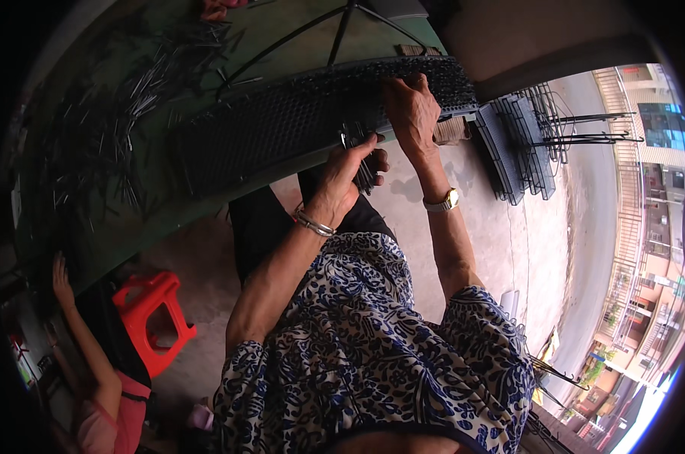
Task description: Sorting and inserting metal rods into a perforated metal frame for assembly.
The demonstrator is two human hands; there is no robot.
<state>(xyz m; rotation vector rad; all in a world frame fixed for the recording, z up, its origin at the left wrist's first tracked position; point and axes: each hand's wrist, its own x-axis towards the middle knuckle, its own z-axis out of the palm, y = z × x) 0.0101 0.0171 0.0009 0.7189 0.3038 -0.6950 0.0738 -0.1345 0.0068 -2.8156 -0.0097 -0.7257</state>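
Note:
A long black tray (pixel 251 144) with a grid of small holes lies along the edge of the green table. Many dark pieces stand in the holes of its right part. My left hand (pixel 350 168) is closed round a bundle of thin dark metal rods (pixel 363 178), just off the tray's near edge. Over the right part of the tray, my right hand (pixel 413 110) has its fingers pinched together and pointing down. Whatever those fingertips hold is too small and dark to make out.
Loose thin rods (pixel 130 106) lie heaped on the green table (pixel 206 198) at left. Black racks (pixel 512 144) with hooked wires stand at right. A red plastic stool (pixel 155 321) is at lower left, near another person's arm (pixel 93 340). Dark metal legs (pixel 338 34) rise behind the tray.

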